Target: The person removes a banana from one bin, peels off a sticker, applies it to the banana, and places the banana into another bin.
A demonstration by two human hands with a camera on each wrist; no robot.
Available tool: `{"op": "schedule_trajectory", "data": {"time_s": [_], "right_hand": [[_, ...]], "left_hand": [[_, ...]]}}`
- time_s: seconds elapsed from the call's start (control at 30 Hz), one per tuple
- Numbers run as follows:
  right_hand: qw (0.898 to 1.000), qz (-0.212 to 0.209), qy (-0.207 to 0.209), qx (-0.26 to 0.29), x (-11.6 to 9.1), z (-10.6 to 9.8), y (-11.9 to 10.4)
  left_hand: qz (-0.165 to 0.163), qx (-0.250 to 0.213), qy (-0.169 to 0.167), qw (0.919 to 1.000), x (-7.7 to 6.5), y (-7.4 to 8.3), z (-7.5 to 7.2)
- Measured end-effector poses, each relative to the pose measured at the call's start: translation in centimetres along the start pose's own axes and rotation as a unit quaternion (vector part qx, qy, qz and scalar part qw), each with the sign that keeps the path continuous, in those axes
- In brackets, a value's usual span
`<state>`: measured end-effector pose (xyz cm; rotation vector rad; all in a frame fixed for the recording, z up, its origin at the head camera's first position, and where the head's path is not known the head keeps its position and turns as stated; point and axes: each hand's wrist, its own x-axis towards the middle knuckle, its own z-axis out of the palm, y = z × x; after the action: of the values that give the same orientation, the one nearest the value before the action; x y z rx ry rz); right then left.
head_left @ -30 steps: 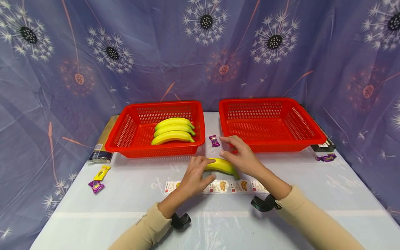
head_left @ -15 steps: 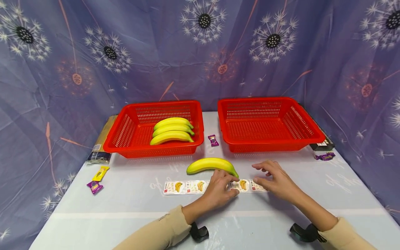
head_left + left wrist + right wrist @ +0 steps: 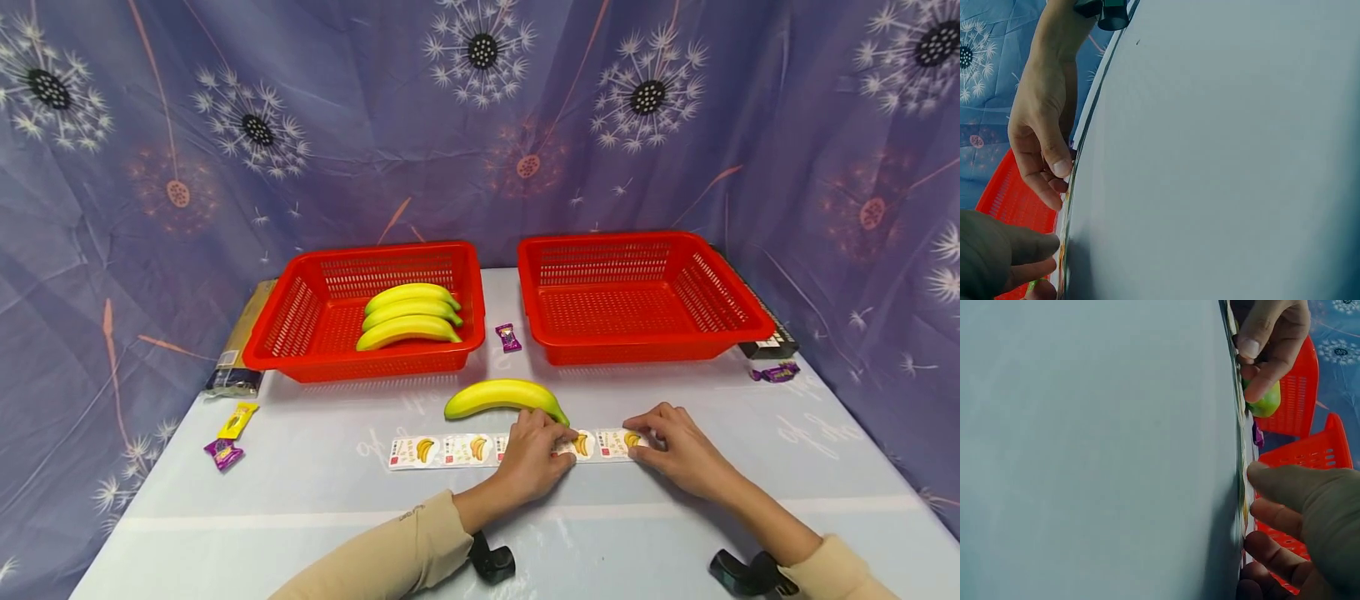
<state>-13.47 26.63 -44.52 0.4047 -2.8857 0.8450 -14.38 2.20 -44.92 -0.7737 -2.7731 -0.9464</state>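
A strip of stickers (image 3: 465, 450) with banana pictures lies flat across the table. My left hand (image 3: 534, 457) holds it right of its middle, the thumb at the near edge and the fingers at the far edge; the hand covers part of the strip. At its right end my right hand (image 3: 678, 454) has thumb and forefinger on either side of the last sticker. Just beyond the strip rests a single banana (image 3: 506, 393), untouched, its stem end close to my left fingers. The left wrist view shows both hands, the left (image 3: 1007, 256) and the right (image 3: 1044, 125), at the strip.
Three bananas (image 3: 408, 329) lie in the left red basket (image 3: 352, 367). Beside it stands the right red basket (image 3: 652, 350). Wrapped candies, a yellow one (image 3: 238, 421) and several purple ones (image 3: 507, 337), are scattered about. Packages (image 3: 240, 367) stick out behind the left basket.
Both hands have left the banana and come down onto the sticker strip. The right hand went right and nearer, then closed in on the strip's end. The left hand moved right and has stayed there.
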Motion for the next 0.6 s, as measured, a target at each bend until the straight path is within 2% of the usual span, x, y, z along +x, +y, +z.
{"op": "schedule_trajectory", "data": {"time_s": [0.37, 0.6], "right_hand": [[0.998, -0.024, 0.003, -0.050, -1.1, 0.5, -0.1], [0.998, -0.039, 0.010, -0.053, -1.4, 0.5, -0.2]], "left_hand": [[0.024, 0.045, -0.006, 0.9987, -1.1, -0.1, 0.1], [0.049, 0.067, 0.001, 0.9965, -1.1, 0.3, 0.1]]}}
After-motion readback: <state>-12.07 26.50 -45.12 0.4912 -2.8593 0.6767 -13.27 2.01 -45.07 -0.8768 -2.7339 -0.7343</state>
